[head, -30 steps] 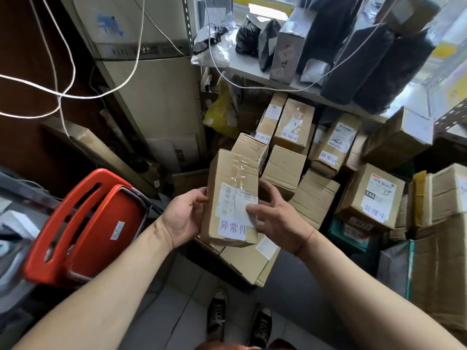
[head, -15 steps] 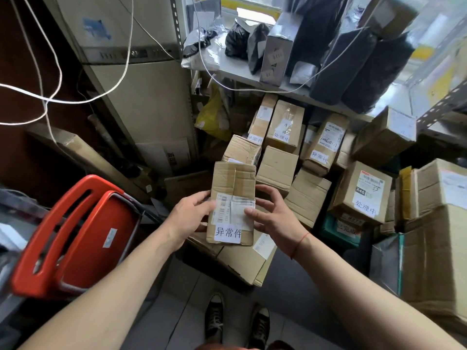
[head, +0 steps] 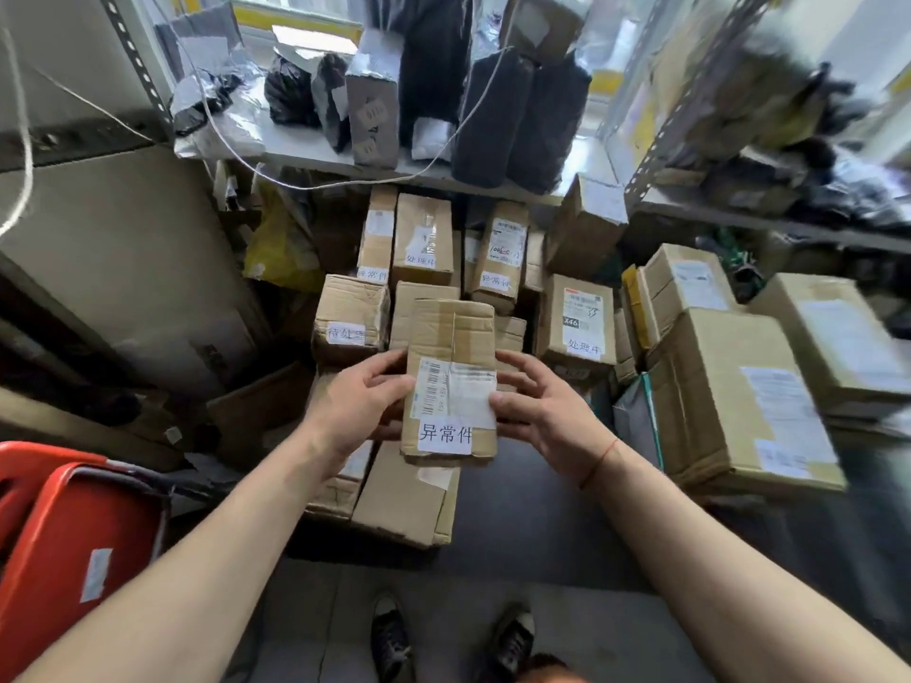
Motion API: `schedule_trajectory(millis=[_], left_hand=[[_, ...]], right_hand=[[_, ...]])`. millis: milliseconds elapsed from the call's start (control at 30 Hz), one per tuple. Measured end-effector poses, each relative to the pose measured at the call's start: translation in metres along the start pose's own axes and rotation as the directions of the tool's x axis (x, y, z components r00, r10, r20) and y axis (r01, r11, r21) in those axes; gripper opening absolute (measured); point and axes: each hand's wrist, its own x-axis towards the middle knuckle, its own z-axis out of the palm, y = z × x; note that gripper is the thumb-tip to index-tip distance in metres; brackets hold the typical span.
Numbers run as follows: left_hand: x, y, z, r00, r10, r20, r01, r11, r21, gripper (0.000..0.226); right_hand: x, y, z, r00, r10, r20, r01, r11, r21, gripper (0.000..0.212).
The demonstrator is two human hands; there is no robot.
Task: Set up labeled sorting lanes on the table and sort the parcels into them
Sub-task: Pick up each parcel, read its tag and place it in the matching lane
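Both hands grasp 1 narrow cardboard parcel (head: 451,382) labelled 异常件: left hand (head: 355,411) curls round its left edge, right hand (head: 537,411) round its right. It looks light and stiff, with slick tape; gripping both long edges seems safest.

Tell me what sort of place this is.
Probably a parcel depot's storeroom: labelled brown cardboard boxes stacked on the floor, black plastic mailer bags on a grey metal shelf, and both hands holding a taped, barcoded cardboard parcel.
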Motion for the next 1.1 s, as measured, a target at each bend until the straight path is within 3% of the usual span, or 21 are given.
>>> schedule_trajectory(millis=[433,733,1100], left_hand=[[-0.031,0.107,0.162,0.971,0.223,0.084,-0.23,0.968,0.096,0.04],[-0.055,0.143,0.303,0.958,0.279,0.058,-0.285,0.951,0.117,0.051],[-0.025,0.165,0.42,0.912,0.357,0.204,-0.382,0.919,0.1,0.044]], right_hand=[[-0.119,-0.09,-0.134,0.954,-0.291,-0.074,0.281,0.952,-0.121,0.054],[-0.189,-0.122,-0.252,0.951,-0.304,-0.049,0.296,0.947,-0.128,0.056],[-0.227,-0.124,-0.357,0.895,-0.349,-0.277,0.346,0.936,-0.06,0.052]])
